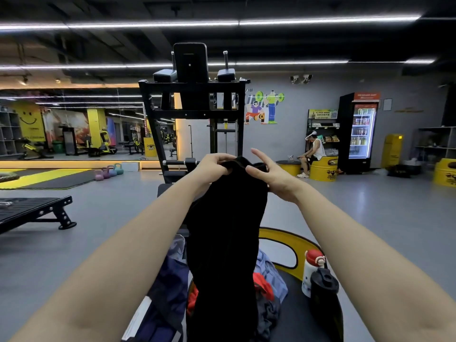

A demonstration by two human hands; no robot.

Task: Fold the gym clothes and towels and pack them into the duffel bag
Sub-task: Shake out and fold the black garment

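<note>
A black garment (224, 233) hangs straight down in front of me, held up by its top edge at arm's length. My left hand (213, 167) grips the top edge on the left with curled fingers. My right hand (267, 172) pinches the top edge on the right, its other fingers raised. Below lies a heap of clothes: a navy piece (167, 292), a red one (264, 283), a light blue one (270, 270) and a dark grey one (270, 314). No duffel bag can be picked out with certainty.
The clothes lie on a round black seat with a yellow backrest (291, 240). A white bottle with a red cap (312, 270) and a black shaker bottle (323, 292) stand at its right. A black gym machine (192, 107) rises ahead, a black bench (34, 211) stands left, and a person (313, 154) sits far right.
</note>
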